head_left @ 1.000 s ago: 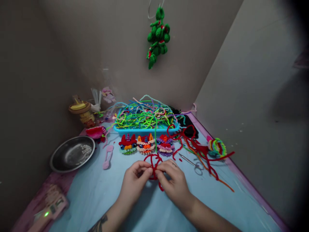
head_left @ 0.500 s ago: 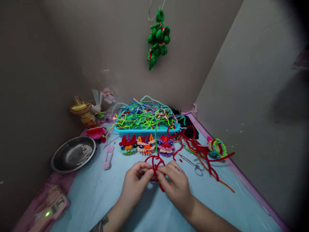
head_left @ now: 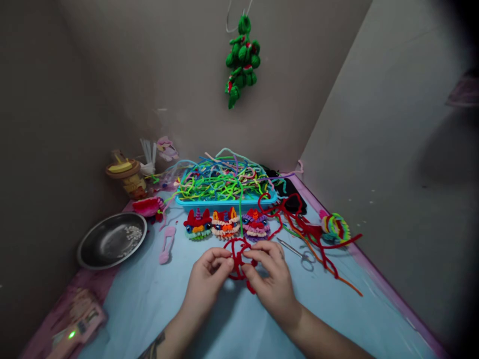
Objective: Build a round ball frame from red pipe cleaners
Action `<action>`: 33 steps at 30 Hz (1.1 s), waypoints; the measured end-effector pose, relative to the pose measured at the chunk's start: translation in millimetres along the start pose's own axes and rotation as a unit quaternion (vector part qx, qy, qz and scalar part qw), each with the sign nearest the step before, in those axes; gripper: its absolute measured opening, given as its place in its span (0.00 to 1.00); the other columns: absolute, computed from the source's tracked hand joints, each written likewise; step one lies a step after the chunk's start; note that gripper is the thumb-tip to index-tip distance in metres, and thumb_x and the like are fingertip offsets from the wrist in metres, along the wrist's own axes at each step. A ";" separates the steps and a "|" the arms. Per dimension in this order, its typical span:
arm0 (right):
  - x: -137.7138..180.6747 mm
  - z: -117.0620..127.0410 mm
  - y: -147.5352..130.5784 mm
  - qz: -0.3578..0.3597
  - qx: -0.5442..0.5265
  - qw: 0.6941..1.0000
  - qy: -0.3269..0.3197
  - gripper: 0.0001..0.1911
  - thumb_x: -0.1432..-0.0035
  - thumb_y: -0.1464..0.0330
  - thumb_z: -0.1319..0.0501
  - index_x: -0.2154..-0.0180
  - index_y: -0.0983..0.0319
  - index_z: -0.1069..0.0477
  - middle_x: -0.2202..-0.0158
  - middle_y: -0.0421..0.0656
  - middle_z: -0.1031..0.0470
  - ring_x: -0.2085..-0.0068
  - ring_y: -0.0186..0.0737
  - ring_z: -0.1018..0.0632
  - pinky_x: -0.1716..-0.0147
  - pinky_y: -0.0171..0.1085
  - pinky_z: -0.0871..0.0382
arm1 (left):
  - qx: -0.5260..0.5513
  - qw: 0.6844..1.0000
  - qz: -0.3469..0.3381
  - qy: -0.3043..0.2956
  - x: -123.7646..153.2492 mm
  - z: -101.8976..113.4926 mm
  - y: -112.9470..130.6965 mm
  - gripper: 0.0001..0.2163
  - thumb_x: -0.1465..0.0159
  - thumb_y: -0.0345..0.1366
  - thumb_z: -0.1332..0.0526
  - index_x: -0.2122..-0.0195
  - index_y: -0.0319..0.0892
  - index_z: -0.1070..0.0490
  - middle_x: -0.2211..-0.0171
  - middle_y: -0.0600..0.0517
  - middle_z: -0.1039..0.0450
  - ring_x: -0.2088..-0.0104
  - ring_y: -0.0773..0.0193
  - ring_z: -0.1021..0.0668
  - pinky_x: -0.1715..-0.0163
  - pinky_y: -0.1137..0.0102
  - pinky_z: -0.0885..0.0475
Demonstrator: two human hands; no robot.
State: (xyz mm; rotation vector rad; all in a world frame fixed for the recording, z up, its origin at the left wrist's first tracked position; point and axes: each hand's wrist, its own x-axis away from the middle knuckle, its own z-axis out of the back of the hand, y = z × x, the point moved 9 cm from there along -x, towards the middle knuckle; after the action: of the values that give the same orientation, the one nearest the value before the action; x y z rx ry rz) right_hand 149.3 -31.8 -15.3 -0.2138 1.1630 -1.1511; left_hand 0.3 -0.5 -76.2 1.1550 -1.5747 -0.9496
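Between my hands is a round frame of bent red pipe cleaners (head_left: 236,275), with loops and crossing strands. My left hand (head_left: 210,279) pinches its left side with thumb and forefinger. On the right side, the fingers and thumb of my right hand (head_left: 272,274) close around the red strands. Just behind stand three colourful fuzzy animal heads: a red and green one (head_left: 198,225), an orange and cream one (head_left: 225,224) and a purple one (head_left: 256,225). A green pipe cleaner (head_left: 241,214) hangs down in front of them from the tray.
A blue tray (head_left: 224,203) heaped with pipe cleaners is at the back. Scissors (head_left: 299,252) and loose red strands (head_left: 318,234) lie right. To the left are a metal bowl (head_left: 93,244), a pink clip (head_left: 167,245) and a pink glue gun (head_left: 80,324). A green ornament (head_left: 243,60) hangs above.
The fingers of my right hand have spread and shifted slightly on the red frame. My hands sit a little farther apart. The whole view has shifted slightly.
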 end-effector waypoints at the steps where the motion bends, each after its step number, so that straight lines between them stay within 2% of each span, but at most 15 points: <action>1: 0.3 0.4 1.1 -0.003 0.002 1.000 0.004 0.07 0.46 0.70 0.39 0.63 0.56 0.26 0.60 0.46 0.30 0.56 0.45 0.29 0.57 0.46 0.33 | 0.004 1.000 0.000 -0.002 -0.3 0.1 -0.5 0.14 0.52 0.41 0.30 0.69 0.39 0.30 0.78 0.54 0.26 0.76 0.68 0.26 0.73 0.75 0.33; 5: 1.8 -6.7 5.4 -0.014 -0.016 1.000 -0.021 0.08 0.46 0.69 0.38 0.63 0.55 0.24 0.46 0.47 0.34 0.44 0.51 0.34 0.49 0.54 0.38 | 0.015 1.000 0.012 -0.010 -0.9 -1.2 -2.9 0.15 0.53 0.41 0.29 0.70 0.39 0.29 0.78 0.55 0.26 0.77 0.70 0.27 0.74 0.76 0.34; 7: 3.6 -12.7 10.5 -0.035 -0.046 0.998 -0.040 0.09 0.46 0.69 0.37 0.61 0.55 0.25 0.42 0.48 0.36 0.41 0.53 0.37 0.46 0.57 0.41 | 0.022 0.999 0.022 -0.014 -1.0 -2.1 -4.4 0.15 0.54 0.42 0.29 0.71 0.39 0.29 0.79 0.55 0.26 0.77 0.70 0.27 0.75 0.76 0.35; 11: 9.4 -24.5 26.5 -0.122 -0.140 0.981 -0.063 0.08 0.46 0.67 0.37 0.61 0.57 0.26 0.41 0.51 0.39 0.42 0.50 0.34 0.47 0.51 0.37 | 0.038 0.998 0.036 -0.019 -0.5 -3.4 -6.3 0.16 0.55 0.42 0.28 0.72 0.38 0.29 0.79 0.55 0.27 0.78 0.71 0.28 0.75 0.76 0.35; 14: 11.2 -29.1 30.4 -0.153 -0.144 0.975 -0.076 0.06 0.46 0.66 0.38 0.64 0.58 0.25 0.41 0.51 0.39 0.42 0.50 0.33 0.48 0.48 0.35 | 0.036 0.998 0.036 -0.025 0.6 -4.8 -5.9 0.15 0.54 0.41 0.28 0.72 0.38 0.30 0.80 0.56 0.28 0.78 0.71 0.28 0.75 0.76 0.35; 16: 9.8 -28.9 28.3 -0.150 -0.118 0.978 -0.083 0.05 0.45 0.66 0.39 0.67 0.59 0.25 0.42 0.50 0.38 0.42 0.51 0.34 0.47 0.49 0.37 | 0.019 0.999 0.025 -0.021 1.5 -4.5 -3.4 0.14 0.53 0.41 0.29 0.72 0.38 0.30 0.79 0.56 0.28 0.78 0.70 0.28 0.75 0.76 0.35; 22: 5.2 -30.2 17.1 -0.102 -0.074 0.985 -0.115 0.10 0.42 0.66 0.43 0.71 0.58 0.25 0.47 0.48 0.35 0.43 0.51 0.35 0.46 0.50 0.39 | -0.054 0.998 -0.038 0.001 4.3 -2.7 10.8 0.09 0.50 0.37 0.31 0.71 0.39 0.28 0.77 0.54 0.27 0.74 0.68 0.27 0.71 0.74 0.33; 28: 4.5 -14.4 17.0 -0.089 -0.063 0.993 -0.037 0.03 0.46 0.69 0.38 0.68 0.56 0.25 0.51 0.46 0.32 0.47 0.48 0.32 0.48 0.49 0.38 | -0.047 0.999 -0.013 -0.002 2.8 -2.0 5.4 0.12 0.50 0.39 0.32 0.71 0.39 0.30 0.77 0.53 0.26 0.75 0.67 0.27 0.72 0.73 0.33; 33: 1.8 -10.0 8.7 -0.055 -0.062 0.996 -0.024 0.05 0.46 0.71 0.38 0.70 0.56 0.25 0.55 0.44 0.30 0.48 0.47 0.32 0.48 0.47 0.39 | -0.050 0.999 -0.008 -0.010 2.7 -3.0 3.7 0.12 0.50 0.39 0.32 0.70 0.38 0.31 0.77 0.53 0.27 0.75 0.66 0.26 0.71 0.72 0.33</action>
State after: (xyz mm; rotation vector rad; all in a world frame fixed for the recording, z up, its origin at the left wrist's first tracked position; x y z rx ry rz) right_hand 146.3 -25.2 -26.6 -0.4041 1.1928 -1.1643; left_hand 1.9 -2.3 -71.3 1.0937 -1.5184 -1.0404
